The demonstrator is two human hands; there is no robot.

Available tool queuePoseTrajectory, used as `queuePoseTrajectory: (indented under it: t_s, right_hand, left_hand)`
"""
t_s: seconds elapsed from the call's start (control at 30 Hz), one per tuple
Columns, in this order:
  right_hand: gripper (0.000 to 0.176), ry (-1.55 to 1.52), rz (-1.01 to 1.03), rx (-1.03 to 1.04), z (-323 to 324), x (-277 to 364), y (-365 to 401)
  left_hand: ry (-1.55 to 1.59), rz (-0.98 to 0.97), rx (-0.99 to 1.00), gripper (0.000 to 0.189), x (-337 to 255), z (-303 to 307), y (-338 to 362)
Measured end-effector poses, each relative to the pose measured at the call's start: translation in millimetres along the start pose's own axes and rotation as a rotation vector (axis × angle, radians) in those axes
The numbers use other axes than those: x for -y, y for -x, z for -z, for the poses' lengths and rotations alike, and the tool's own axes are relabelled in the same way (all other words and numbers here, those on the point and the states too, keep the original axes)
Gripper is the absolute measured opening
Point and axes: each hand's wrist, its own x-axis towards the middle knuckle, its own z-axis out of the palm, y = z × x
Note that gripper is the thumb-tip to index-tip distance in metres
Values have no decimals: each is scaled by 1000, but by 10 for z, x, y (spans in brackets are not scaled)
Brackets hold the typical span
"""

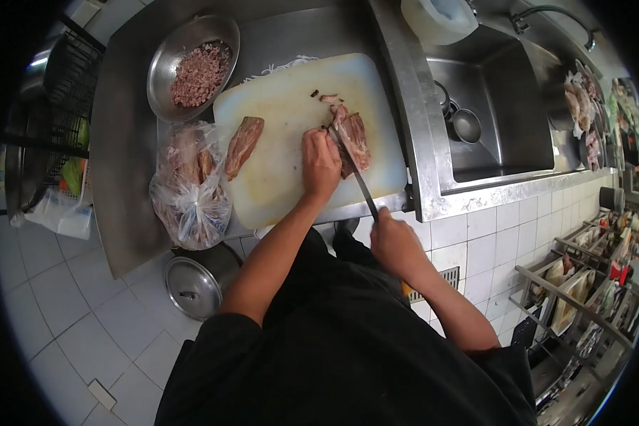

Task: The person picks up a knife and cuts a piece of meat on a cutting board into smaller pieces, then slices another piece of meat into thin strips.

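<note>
My right hand is closed around the handle of a long knife. Its blade lies across a piece of reddish-brown meat on the right half of a pale cutting board. My left hand has curled fingers pressed on the left side of that meat, close to the blade; the part under the fingers is hidden. Small scraps lie just above the meat. A second, longer piece of meat rests apart at the board's left edge.
A metal bowl of chopped meat and a knotted plastic bag of meat sit left of the board. On the right is a steel sink with a ladle. A lidded pot stands below the counter.
</note>
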Motion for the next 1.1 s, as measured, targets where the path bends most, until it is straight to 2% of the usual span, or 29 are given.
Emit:
queuePoseTrajectory:
  t_s: [0.17, 0.27, 0.37, 0.47, 0.67, 0.77, 0.87, 1.0, 1.1]
  right_hand:
    - [24, 29, 148, -217, -552, -209, -831]
    - [23, -49, 149, -216, -405, -155, -679]
    - [24, -14, -4, -53, -341, -198, -175]
    - [23, 10, -57, 11, -348, -341, 142]
    - [23, -21, 96, -129, -463, -290, -356]
    - [21, 38, 27, -93, -439, -384, -142]
    - [22, -5, -49, -32, -295, -519, 474]
    - [20, 57, -54, 13, 51, -476, 1008]
    - [18, 39, -28, -36, 148, -349, 1046]
  left_hand:
    - [23, 15, 4, 12, 7, -7, 8]
    - [17, 17, -2, 11, -7, -36, 16]
    - [28, 31, 8, 11, 4, -34, 21]
    - [38, 5, -8, 11, 20, -37, 20]
    - [46, 14, -18, 12, -12, -15, 14]
    - [59, 22, -15, 12, -10, -27, -4]
    - [61, 38, -13, 12, -11, -4, 44]
    - [54, 74, -42, 13, -9, 8, 38]
    - [52, 87, -47, 12, -21, 0, 45]
